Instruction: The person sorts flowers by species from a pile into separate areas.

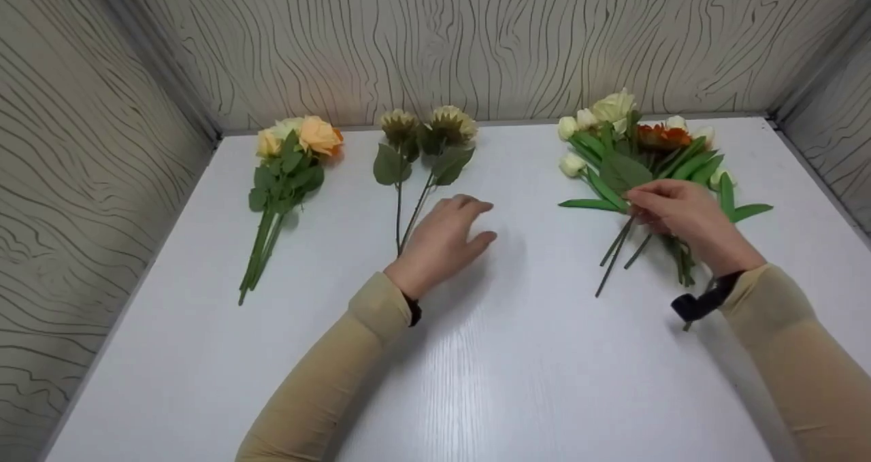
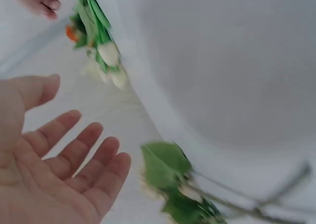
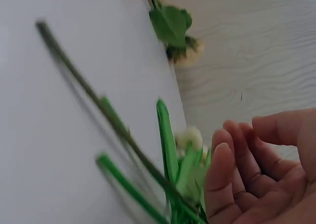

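My left hand (image 1: pixel 446 237) is stretched over the white table with its fingers spread and nothing in its palm. Below its wrist run the stems of two cream flowers (image 1: pixel 452 127), whose heads point to the back wall. My right hand (image 1: pixel 687 220) hovers over a mixed bunch at the right, its fingers loosely bent and the thumb close to the fingertips. Nothing shows between them in the right wrist view. In that bunch are white tulips (image 1: pixel 571 165), a pale rose (image 1: pixel 614 106) and an orange-red flower (image 1: pixel 663 137). A green stem (image 3: pixel 126 135) passes beside the right fingers.
A bunch of peach and yellow roses (image 1: pixel 320 135) lies at the left with its stems toward the front. The white table (image 1: pixel 476 380) ends at a patterned back wall (image 1: pixel 435 47). Patterned panels also stand on both sides.
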`<state>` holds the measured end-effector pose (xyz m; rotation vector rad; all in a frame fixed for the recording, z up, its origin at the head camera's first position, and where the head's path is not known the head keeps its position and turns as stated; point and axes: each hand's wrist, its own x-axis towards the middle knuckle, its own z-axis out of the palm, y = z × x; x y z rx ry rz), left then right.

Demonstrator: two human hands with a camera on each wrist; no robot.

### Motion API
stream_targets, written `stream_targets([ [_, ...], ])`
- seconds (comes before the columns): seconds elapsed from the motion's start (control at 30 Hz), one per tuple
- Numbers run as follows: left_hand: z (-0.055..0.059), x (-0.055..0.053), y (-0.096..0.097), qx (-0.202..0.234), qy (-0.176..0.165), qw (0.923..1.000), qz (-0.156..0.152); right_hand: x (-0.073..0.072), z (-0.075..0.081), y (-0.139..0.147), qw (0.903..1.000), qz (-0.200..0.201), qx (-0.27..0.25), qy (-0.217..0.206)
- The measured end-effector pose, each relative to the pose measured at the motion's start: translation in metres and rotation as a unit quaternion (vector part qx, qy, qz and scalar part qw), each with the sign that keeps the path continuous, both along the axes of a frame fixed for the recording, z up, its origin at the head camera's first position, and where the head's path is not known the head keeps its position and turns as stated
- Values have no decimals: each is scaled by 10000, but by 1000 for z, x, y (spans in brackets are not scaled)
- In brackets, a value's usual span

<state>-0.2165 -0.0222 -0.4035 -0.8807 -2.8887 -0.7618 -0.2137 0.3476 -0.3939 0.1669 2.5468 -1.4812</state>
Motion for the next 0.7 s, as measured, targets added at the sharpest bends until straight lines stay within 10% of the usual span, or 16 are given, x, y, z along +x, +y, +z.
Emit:
stream_targets([
  [0.37,-5,49,74,-1070,1200,9702,-1811,17,3,110,9680,-33,2435,-606],
  [0.7,-10,70,112,-1489,1141,9517,-2432,15,-3,119,9547,681,2326,-1728],
])
